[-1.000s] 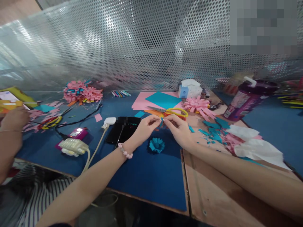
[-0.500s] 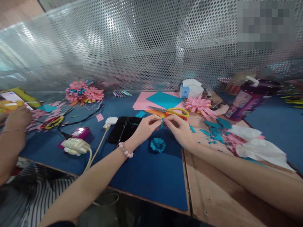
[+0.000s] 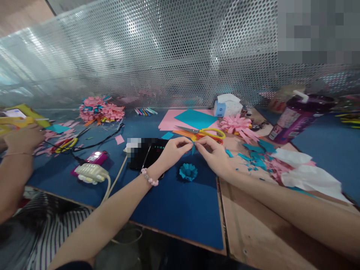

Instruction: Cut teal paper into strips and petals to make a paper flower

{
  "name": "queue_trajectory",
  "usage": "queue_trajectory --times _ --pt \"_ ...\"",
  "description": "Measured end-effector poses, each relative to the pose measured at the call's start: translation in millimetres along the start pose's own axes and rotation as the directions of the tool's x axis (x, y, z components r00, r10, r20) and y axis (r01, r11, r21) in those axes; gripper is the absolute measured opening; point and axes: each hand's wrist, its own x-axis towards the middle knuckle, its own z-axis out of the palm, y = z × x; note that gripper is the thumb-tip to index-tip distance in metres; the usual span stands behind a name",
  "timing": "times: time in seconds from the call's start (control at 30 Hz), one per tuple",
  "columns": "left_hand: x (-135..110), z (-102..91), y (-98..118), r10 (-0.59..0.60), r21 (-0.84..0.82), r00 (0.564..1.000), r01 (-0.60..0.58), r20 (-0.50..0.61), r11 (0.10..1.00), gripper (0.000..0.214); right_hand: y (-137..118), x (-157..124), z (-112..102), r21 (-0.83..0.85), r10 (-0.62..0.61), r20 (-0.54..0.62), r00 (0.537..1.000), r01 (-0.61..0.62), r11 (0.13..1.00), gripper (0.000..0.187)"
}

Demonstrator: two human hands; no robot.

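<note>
My left hand [image 3: 177, 150] and my right hand [image 3: 213, 153] meet over the blue table, fingertips pinched together. Between them is a small piece of blue paper [image 3: 193, 149], mostly hidden by the fingers; its narrow end points down. Just below, a blue paper flower [image 3: 188, 172] with a cupped shape sits on the table, touched by neither hand. Behind my fingers lie scissors with yellow handles [image 3: 211, 134], resting on orange paper [image 3: 184, 132]. A phone [image 3: 146, 152] with a lit clock lies beside my left wrist.
Pink sheets [image 3: 168, 120] carry a blue sheet [image 3: 195, 118]. A pink paper flower [image 3: 235, 125], a tissue box [image 3: 227, 107], blue scraps [image 3: 257, 157] and a purple cup [image 3: 295, 120] stand or lie rightward. Leftward are a power bank [image 3: 97, 159], cables and a co-worker's hand [image 3: 25, 137].
The blue paper between my fingertips shows a narrower, pointed lower end now. My hands stay nearly in place. At the left, the co-worker's hand has shifted slightly to the right.
</note>
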Motion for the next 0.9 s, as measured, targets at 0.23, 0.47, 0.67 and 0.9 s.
queue_trajectory --times 0.23,0.47,0.67,0.9 --pt "-0.8 1.4 0.1 0.022 0.044 1.0 -0.022 -0.016 0.999 0.015 -3.3 -0.5 0.1 -0.108 -0.072 0.002 0.997 0.071 0.992 0.014" --pt "-1.6 3.7 -1.2 0.02 0.072 0.998 -0.016 -0.054 0.997 0.014 -1.6 -0.5 1.3 -0.188 -0.159 -0.011 0.987 0.154 0.97 0.012" --pt "-1.7 3.1 -1.6 0.011 0.072 0.998 -0.007 -0.058 0.997 0.016 2.8 0.5 2.4 -0.202 -0.161 -0.007 0.987 0.156 0.967 0.014" --pt "-1.3 2.5 -2.3 0.008 0.075 0.998 -0.003 -0.06 0.997 0.018 3.4 0.1 2.1 -0.198 -0.165 -0.006 0.986 0.161 0.967 0.013"
